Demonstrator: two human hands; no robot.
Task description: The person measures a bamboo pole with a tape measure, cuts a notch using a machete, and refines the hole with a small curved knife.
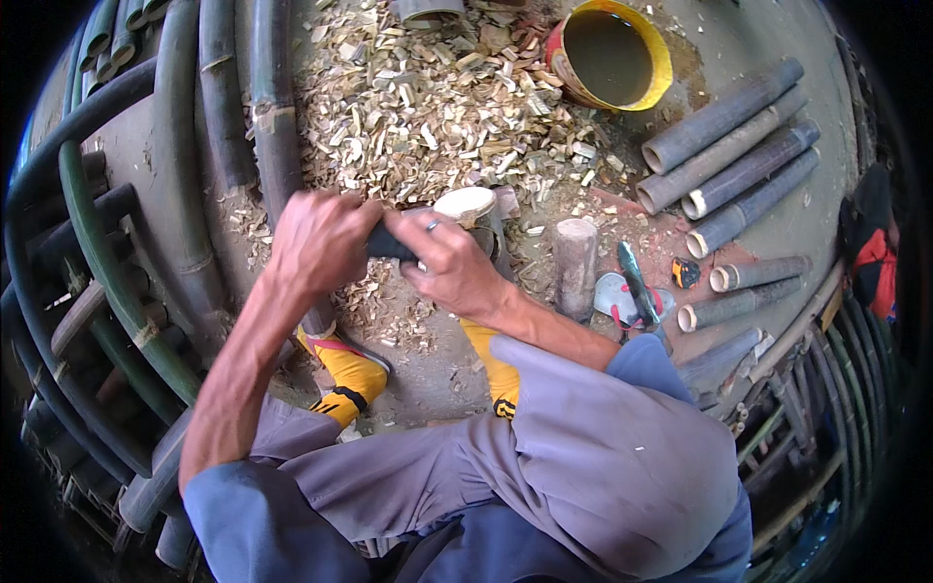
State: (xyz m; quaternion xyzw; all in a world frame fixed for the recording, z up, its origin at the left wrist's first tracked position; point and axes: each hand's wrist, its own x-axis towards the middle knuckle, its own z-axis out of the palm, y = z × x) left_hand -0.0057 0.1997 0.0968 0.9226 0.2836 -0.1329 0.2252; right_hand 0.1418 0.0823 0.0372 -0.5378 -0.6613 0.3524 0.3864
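Both my hands meet in front of my knees, over a floor of chips. My right hand (452, 267), with a ring on one finger, is wrapped round a short dark cylindrical piece (387, 243). Against the left end of that piece, my left hand (326, 238) is closed in a fist, slightly blurred; what lies inside its fingers is hidden. Just beyond my right hand stands a block with a pale round top (465, 202), its lower part partly covered by that hand.
Wood chips (418, 117) heap ahead. A yellow-rimmed bucket (664, 78) holds murky liquid. Cut bamboo lengths (729, 126) lie right; long bamboo poles (175, 146) lie left. Near my right arm are a short log (575, 267), sandals (612, 291), a long greenish tool (637, 282) and a tape measure (685, 272).
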